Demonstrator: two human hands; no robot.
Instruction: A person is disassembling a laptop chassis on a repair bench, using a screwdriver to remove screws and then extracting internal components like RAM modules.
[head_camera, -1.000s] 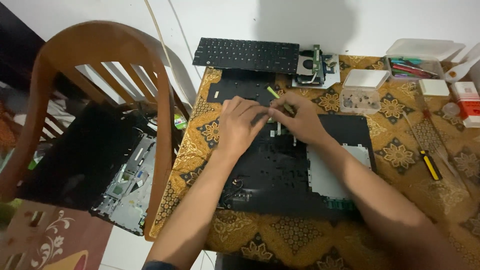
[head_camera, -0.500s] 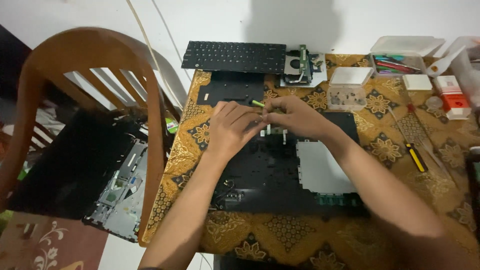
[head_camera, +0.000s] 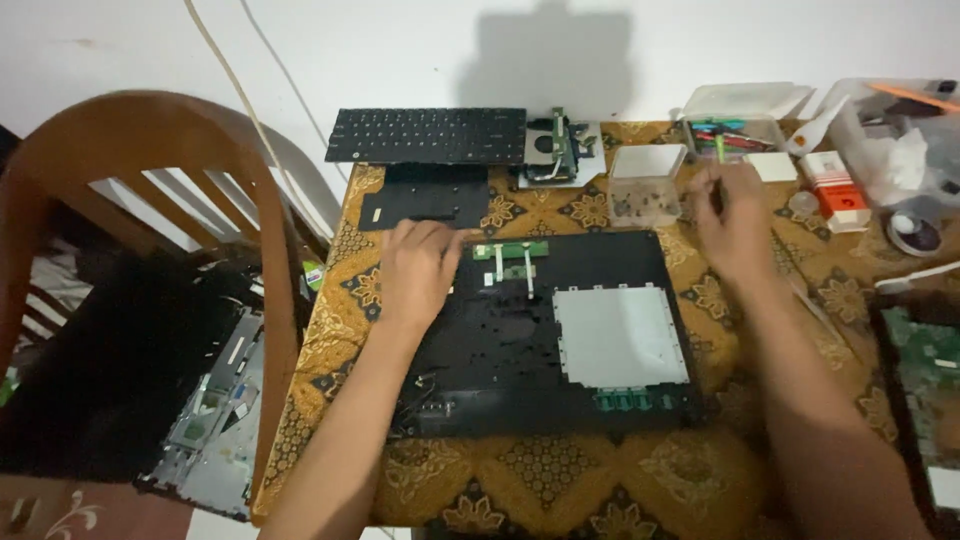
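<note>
Laptop base (head_camera: 530, 340): black shell, lying flat in the middle of the bench (head_camera: 560, 480), a pale metal plate (head_camera: 618, 335) set into its right half and a small green board (head_camera: 515, 255) near its far edge.
Left hand (head_camera: 418, 270): palm down on the base's far left corner, fingers spread and loosely curled; its grip closes on nothing.
Right hand (head_camera: 732, 222): lifted off the base, beside the clear screw tray (head_camera: 645, 185); fingers pinched together at the tips, but I cannot tell whether anything is between them.
Surface: bench under a brown and gold patterned cloth, pushed against a white wall (head_camera: 400, 50).
Edges: the base sits near the front edge; a strip of bare cloth lies on each side of it.
Left of bench: wooden chair (head_camera: 150, 170) close by, another opened laptop part (head_camera: 215, 420) on its seat.
Far side: loose black keyboard (head_camera: 428, 135), black panel (head_camera: 425, 205), fan assembly (head_camera: 555, 150).
Right side: clear box of tools (head_camera: 735, 120), red and white packet (head_camera: 838, 190), circuit board (head_camera: 925, 370) at the edge.
</note>
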